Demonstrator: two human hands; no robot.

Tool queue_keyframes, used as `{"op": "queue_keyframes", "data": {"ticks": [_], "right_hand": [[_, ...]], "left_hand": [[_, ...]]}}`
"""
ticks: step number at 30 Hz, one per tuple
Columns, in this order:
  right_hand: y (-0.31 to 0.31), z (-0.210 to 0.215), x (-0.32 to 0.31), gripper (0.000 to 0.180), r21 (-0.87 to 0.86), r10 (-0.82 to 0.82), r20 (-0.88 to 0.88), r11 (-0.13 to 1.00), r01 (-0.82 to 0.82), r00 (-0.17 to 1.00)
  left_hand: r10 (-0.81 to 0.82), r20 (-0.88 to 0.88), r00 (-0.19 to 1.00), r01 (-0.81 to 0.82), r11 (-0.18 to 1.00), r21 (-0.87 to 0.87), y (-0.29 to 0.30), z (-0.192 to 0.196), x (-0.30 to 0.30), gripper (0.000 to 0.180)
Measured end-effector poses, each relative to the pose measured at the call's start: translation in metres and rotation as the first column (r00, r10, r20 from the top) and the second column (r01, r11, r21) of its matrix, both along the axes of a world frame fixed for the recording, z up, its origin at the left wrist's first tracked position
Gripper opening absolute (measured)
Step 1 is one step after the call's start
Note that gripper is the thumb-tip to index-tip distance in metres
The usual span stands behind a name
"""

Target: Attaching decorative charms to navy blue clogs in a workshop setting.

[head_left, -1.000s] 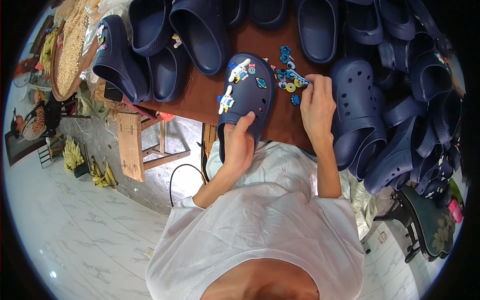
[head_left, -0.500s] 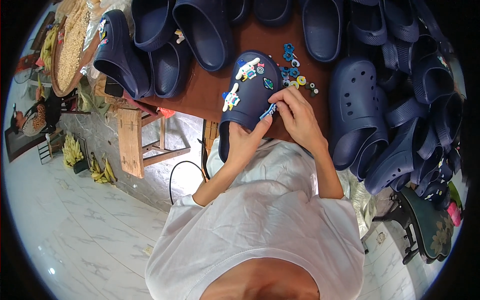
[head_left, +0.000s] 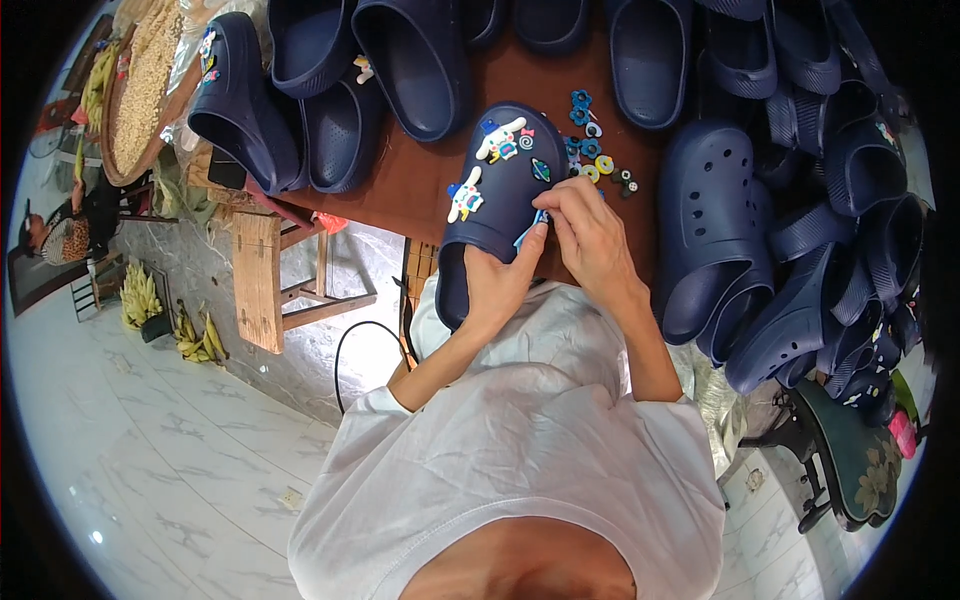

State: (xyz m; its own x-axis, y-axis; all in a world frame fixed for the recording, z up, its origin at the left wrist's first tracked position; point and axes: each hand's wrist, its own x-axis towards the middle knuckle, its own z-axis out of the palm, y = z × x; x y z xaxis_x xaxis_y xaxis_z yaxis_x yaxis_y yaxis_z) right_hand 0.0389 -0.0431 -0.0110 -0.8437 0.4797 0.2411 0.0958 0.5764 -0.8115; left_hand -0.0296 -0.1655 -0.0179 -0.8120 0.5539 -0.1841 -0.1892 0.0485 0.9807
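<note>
A navy clog [head_left: 497,218] lies toe away from me on the brown tabletop, at its near edge. White cartoon charms [head_left: 503,138], a pink-and-white candy charm and a green planet charm [head_left: 541,171] sit on its upper. My left hand [head_left: 503,285] grips the clog, fingers inside the opening and thumb on the outer right side. My right hand [head_left: 592,232] pinches at a small blue-and-white charm [head_left: 528,232] against the clog's right side, close to my left thumb. The fingers partly cover that charm.
Loose charms [head_left: 583,145], some flower-shaped, lie beyond my right hand. Navy clogs stand along the far side, and more [head_left: 708,225] pile up at the right. A wooden stool [head_left: 258,285] stands left below the brown table [head_left: 400,205]; a dark chair [head_left: 860,460] is at lower right.
The blue-and-white charm has turned more upright against the clog's side, and my right fingers have closed in nearer to it. My left hand keeps its hold on the clog.
</note>
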Motion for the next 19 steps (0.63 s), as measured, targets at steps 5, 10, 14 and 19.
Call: {"op": "queue_keyframes", "data": {"ticks": [5,10,14,19], "right_hand": [[-0.004,-0.002,-0.001,0.021,0.022,-0.001,-0.022,1.000,0.002,1.000],[-0.008,-0.005,-0.003,0.021,-0.015,-0.075,-0.027,0.997,0.075,0.997],[-0.006,-0.005,-0.002,0.020,0.017,-0.095,-0.037,0.995,0.096,0.995],[-0.012,-0.006,0.002,0.022,-0.006,-0.106,-0.045,0.994,0.106,0.993]], "left_hand": [[0.035,-0.004,0.999,-0.035,0.999,-0.015,0.001,-0.004,0.001,0.033],[0.011,-0.068,0.998,-0.013,0.999,-0.029,0.000,-0.016,-0.001,0.037],[0.015,-0.078,0.997,-0.019,0.998,-0.052,0.003,-0.016,-0.001,0.034],[0.073,-0.271,0.960,-0.072,0.997,0.014,0.010,-0.008,-0.002,0.034]]}}
